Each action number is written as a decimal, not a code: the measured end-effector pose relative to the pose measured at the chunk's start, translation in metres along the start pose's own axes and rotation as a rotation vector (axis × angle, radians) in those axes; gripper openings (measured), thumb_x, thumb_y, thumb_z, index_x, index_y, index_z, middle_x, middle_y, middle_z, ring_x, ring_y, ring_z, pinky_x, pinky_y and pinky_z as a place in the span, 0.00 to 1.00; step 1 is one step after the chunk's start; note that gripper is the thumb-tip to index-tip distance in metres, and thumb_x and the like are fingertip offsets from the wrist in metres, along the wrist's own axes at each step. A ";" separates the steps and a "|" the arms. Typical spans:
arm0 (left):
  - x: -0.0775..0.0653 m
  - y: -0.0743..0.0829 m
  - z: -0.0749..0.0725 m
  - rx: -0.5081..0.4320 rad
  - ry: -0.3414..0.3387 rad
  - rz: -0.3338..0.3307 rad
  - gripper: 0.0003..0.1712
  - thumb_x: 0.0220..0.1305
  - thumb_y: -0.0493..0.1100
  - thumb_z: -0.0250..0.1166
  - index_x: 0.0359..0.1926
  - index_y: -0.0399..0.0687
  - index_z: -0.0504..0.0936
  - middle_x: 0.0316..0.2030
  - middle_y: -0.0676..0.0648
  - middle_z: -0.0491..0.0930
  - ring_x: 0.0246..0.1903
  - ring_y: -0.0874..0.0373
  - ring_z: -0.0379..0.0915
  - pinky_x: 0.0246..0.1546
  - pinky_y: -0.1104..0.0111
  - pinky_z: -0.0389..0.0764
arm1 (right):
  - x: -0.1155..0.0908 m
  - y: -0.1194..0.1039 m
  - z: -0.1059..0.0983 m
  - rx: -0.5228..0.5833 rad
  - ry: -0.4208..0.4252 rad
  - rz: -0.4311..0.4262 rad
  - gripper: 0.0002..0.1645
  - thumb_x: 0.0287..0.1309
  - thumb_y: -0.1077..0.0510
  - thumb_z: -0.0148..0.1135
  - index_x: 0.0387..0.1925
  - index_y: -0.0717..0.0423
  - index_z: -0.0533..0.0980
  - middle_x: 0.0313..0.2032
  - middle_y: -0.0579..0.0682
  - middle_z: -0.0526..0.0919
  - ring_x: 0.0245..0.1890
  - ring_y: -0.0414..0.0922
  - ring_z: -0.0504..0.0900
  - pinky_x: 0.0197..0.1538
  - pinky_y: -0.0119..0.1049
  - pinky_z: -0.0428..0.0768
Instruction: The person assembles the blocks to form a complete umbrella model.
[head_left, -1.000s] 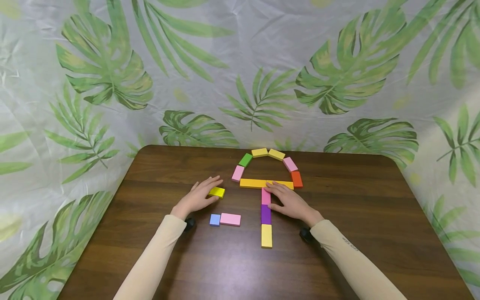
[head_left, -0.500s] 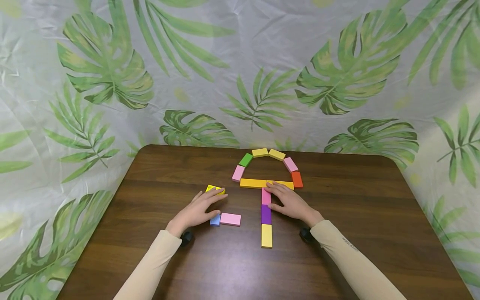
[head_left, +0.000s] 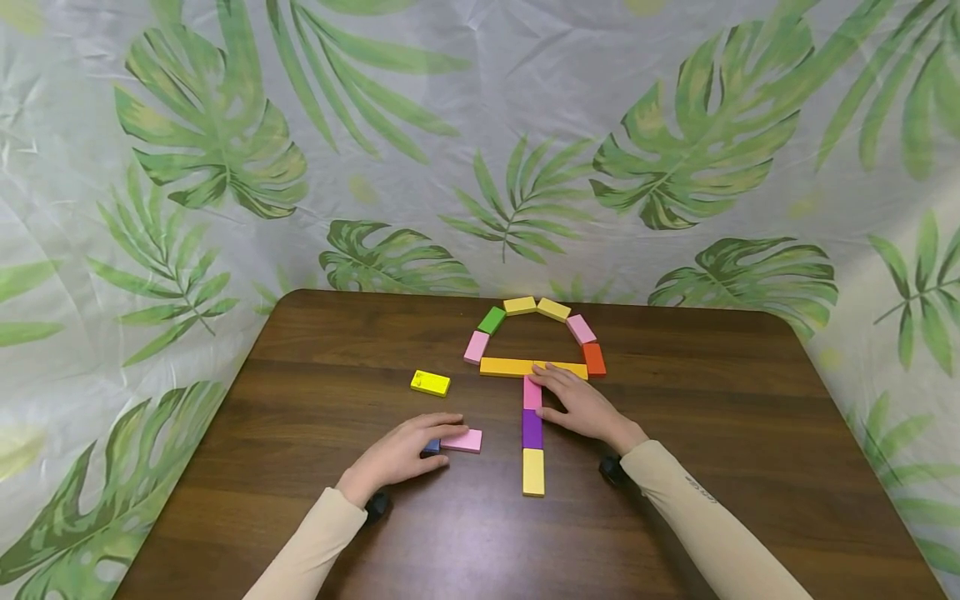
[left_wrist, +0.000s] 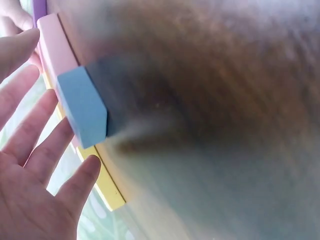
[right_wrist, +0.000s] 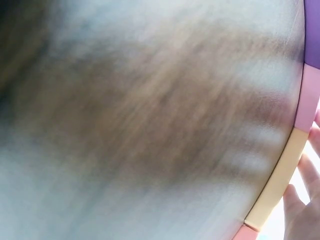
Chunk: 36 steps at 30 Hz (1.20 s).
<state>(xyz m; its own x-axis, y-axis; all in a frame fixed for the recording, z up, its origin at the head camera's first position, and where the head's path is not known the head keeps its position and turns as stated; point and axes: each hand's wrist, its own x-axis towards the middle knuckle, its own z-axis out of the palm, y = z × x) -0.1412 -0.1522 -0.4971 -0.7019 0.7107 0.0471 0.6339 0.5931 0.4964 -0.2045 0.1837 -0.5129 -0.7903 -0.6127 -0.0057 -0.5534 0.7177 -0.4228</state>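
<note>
My left hand (head_left: 401, 454) hovers low over a small blue block (head_left: 431, 447) and the pink block (head_left: 467, 442) beside it, partly covering both. In the left wrist view its fingers are spread and fairly straight, close to the blue block (left_wrist: 82, 107). My right hand (head_left: 581, 408) lies with extended fingers at the junction of a long orange bar (head_left: 504, 367) and a column of blocks. That column is pink (head_left: 532, 393), purple (head_left: 532, 429) and pale yellow (head_left: 533, 472), top to bottom. The right wrist view shows only part of the right fingers (right_wrist: 310, 180).
A bright yellow block (head_left: 431, 383) lies alone left of the bar. Above the bar, an arch runs through several blocks, including a green block (head_left: 492, 320) and a red block (head_left: 594, 359). The wooden table (head_left: 712, 400) backs onto a leaf-print cloth (head_left: 525, 100).
My left hand has left the bright yellow block and moved toward me and rightward, over the blue and pink blocks. The right hand and the laid-out blocks stay where they were.
</note>
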 end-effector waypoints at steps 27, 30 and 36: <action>0.013 0.007 0.014 0.106 0.093 0.073 0.21 0.60 0.32 0.66 0.54 0.50 0.82 0.48 0.51 0.79 0.49 0.57 0.74 0.52 0.62 0.74 | 0.000 -0.001 0.000 0.002 0.016 -0.018 0.39 0.63 0.44 0.59 0.69 0.56 0.63 0.69 0.57 0.61 0.70 0.56 0.55 0.68 0.52 0.54; 0.012 0.009 0.013 0.099 0.096 0.087 0.20 0.60 0.33 0.66 0.54 0.49 0.82 0.48 0.51 0.79 0.49 0.57 0.74 0.51 0.63 0.75 | 0.000 -0.001 -0.001 0.007 0.016 -0.017 0.39 0.62 0.44 0.59 0.69 0.56 0.62 0.69 0.57 0.61 0.70 0.56 0.55 0.68 0.52 0.54; 0.011 0.016 0.012 0.087 0.127 0.140 0.19 0.61 0.33 0.65 0.53 0.48 0.83 0.47 0.51 0.79 0.48 0.58 0.74 0.50 0.65 0.75 | 0.000 -0.001 -0.001 0.009 0.004 -0.005 0.39 0.62 0.44 0.59 0.70 0.55 0.62 0.69 0.56 0.61 0.70 0.56 0.54 0.68 0.52 0.54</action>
<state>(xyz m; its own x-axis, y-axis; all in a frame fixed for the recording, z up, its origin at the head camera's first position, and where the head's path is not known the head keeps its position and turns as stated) -0.1347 -0.1304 -0.4990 -0.6371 0.7382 0.2218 0.7496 0.5265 0.4011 -0.2044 0.1832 -0.5116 -0.7885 -0.6151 0.0007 -0.5552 0.7113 -0.4310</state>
